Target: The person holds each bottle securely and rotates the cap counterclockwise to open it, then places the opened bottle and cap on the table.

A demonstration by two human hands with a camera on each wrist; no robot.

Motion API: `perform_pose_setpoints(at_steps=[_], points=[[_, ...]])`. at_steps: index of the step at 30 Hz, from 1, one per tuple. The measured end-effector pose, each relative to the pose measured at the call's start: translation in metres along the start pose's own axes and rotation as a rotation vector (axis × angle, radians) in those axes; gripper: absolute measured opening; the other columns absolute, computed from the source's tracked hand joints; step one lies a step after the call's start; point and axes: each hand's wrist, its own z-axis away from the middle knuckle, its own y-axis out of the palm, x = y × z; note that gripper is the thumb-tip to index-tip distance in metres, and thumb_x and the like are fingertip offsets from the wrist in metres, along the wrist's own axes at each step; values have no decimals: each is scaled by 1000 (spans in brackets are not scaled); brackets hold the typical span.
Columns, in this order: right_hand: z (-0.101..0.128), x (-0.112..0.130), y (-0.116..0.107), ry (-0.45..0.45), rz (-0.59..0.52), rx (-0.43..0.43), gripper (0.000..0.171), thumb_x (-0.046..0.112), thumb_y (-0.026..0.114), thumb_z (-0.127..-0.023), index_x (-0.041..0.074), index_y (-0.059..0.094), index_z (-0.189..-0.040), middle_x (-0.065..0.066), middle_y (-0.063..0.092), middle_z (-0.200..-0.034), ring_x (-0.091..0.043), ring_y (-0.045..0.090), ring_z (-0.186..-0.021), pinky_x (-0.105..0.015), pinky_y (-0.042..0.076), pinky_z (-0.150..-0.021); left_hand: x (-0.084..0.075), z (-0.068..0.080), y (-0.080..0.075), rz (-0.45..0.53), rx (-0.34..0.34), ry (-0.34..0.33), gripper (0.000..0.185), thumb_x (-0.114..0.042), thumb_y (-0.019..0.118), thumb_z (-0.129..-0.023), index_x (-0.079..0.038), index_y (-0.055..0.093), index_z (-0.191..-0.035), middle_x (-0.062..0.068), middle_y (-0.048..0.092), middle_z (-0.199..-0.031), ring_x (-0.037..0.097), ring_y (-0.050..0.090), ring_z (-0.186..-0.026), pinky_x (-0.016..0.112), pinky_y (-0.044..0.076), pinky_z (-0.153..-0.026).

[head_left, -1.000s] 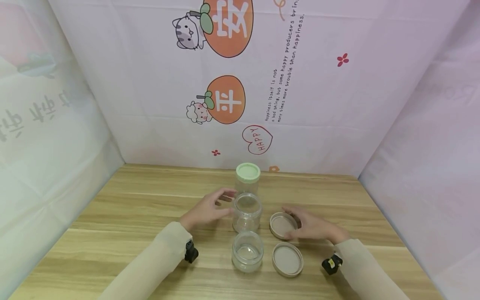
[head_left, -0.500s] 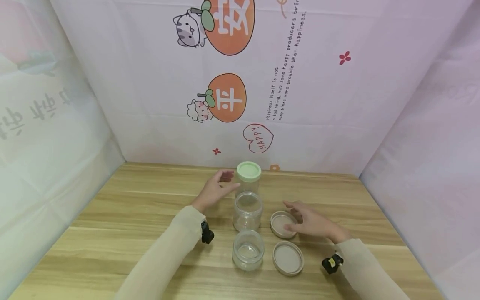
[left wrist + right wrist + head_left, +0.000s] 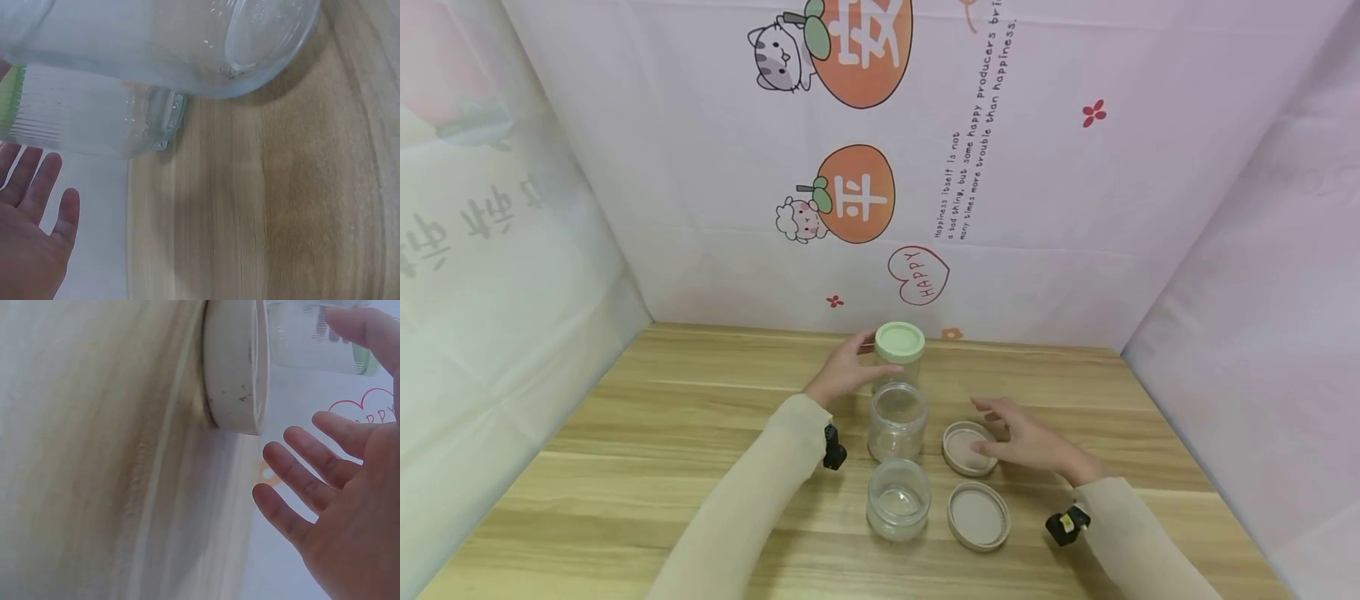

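Green-lidded jar (image 3: 898,354) meets the left hand (image 3: 844,377), grip loose and open; right hand (image 3: 1030,440) hovers spread over a lid (image 3: 964,448).

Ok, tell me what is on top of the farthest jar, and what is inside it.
A pale green lid sits on top of the farthest jar. The left hand reaches its side. Inside nothing shows, but the middle jar covers its lower part.
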Motion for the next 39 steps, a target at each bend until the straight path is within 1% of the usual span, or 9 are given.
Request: perform_pose_setpoints(at_steps=[5,9,14,17,24,28,31,33,39], points=[[-4,4,-4,-6,-22,-9,76,42,67,-96,2,35,-153,-19,41,-150,-42,45,-130,-64,43,-99,-2,-3,4,-30,16,-14,87,-46,85,-78,-21,44,-150,1,49,-148,26,47,-133,47,41,-108],[-9,10,-7,-2,-56,-24,74,39,67,-97,1,36,-152,-20,40,-150,-43,43,-131,-65,42,-100,-3,-3,5,-25,13,-27,91,-50,86,-76,-22,44,-151,2,50,-147,26,48,-132,46,42,-107],[-23,15,-11,-18,-19,-119,66,29,69,-97,0,40,-149,-23,48,-144,-43,49,-126,-62,46,-96,0,-5,8,-1,-3,-28,92,-51,87,-74,-19,45,-149,2,52,-143,26,49,-129,46,43,-107],[-36,23,-15,-7,29,-175,64,29,69,-96,2,43,-148,-21,52,-142,-41,52,-125,-61,47,-97,2,-5,9,8,-14,-33,90,-50,87,-74,-18,45,-147,2,53,-141,25,49,-128,45,43,-106],[-81,57,-26,7,129,-221,72,47,71,-92,5,48,-146,-15,50,-144,-35,52,-125,-57,46,-100,-1,-4,9,11,-32,-50,85,-46,89,-74,-16,47,-143,4,53,-139,27,51,-127,45,45,-105],[-105,75,-30,20,207,-204,78,59,68,-89,8,50,-145,-14,51,-144,-31,50,-127,-55,44,-103,-2,-5,8,11,-32,-45,83,-42,89,-76,-15,47,-142,4,53,-138,27,53,-125,43,46,-104],[-119,85,-29,21,269,-189,83,66,66,-87,7,52,-144,-14,53,-140,-30,50,-127,-54,44,-103,-2,-5,8,20,-29,-42,82,-40,89,-76,-15,46,-142,4,52,-139,27,53,-125,42,47,-103],[-127,89,-27,17,299,-189,83,69,65,-85,7,56,-141,-13,56,-135,-28,52,-123,-50,46,-100,-3,-4,8,28,-26,-45,82,-40,88,-77,-16,46,-142,4,52,-140,27,53,-125,43,47,-103],[-142,103,-18,46,355,-216,81,72,68,-80,9,64,-130,-11,59,-120,-24,53,-105,-42,49,-80,-2,-4,7,64,-20,-45,77,-39,89,-77,-19,49,-139,1,53,-139,25,54,-125,43,50,-100]])
